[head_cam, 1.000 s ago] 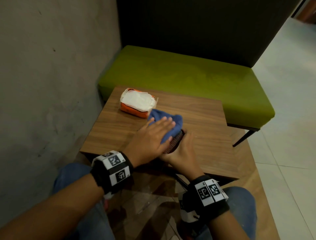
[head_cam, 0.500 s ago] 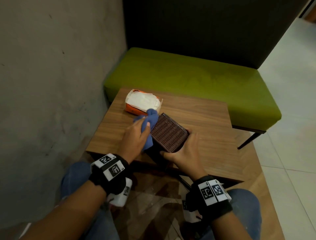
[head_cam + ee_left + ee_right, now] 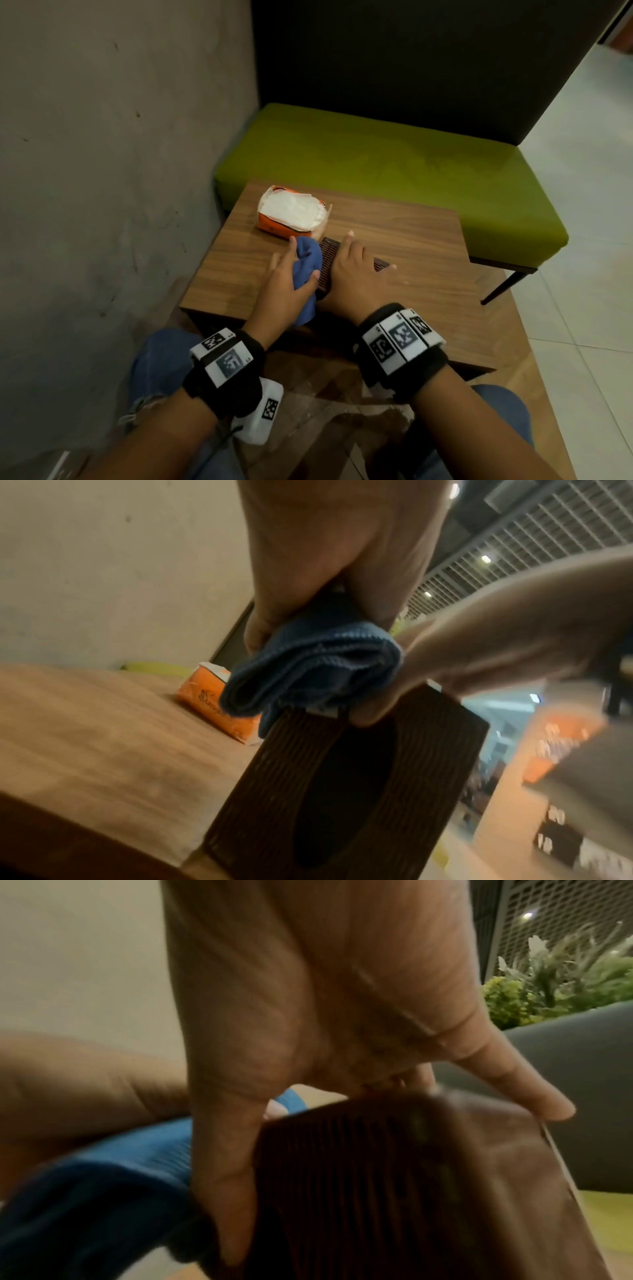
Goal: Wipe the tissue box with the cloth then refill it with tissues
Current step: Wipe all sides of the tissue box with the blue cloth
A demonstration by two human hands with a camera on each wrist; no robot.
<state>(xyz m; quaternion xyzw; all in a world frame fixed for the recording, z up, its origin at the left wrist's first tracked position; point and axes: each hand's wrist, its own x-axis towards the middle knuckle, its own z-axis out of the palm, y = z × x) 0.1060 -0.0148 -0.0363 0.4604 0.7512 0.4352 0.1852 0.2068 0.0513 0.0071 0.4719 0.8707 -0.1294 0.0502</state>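
Observation:
The dark brown ribbed tissue box stands on edge on the wooden table. My right hand lies over its top and grips it, thumb on the left face, fingers spread to the far side. My left hand holds the bunched blue cloth against the box's left face, thumb curled over the cloth. In the left wrist view the cloth sits at the upper edge of the box, whose dark oval opening faces the camera. The right wrist view has the box blurred under my palm.
An opened orange tissue pack with white tissues showing lies just behind the box. A green bench runs along the table's far side. A grey wall closes off the left. My knees are under the table's near edge.
The box has been turned from lying tilted with its ribbed face up to standing on edge. My right hand moved from its near edge to over its top. The cloth slid along the left face.

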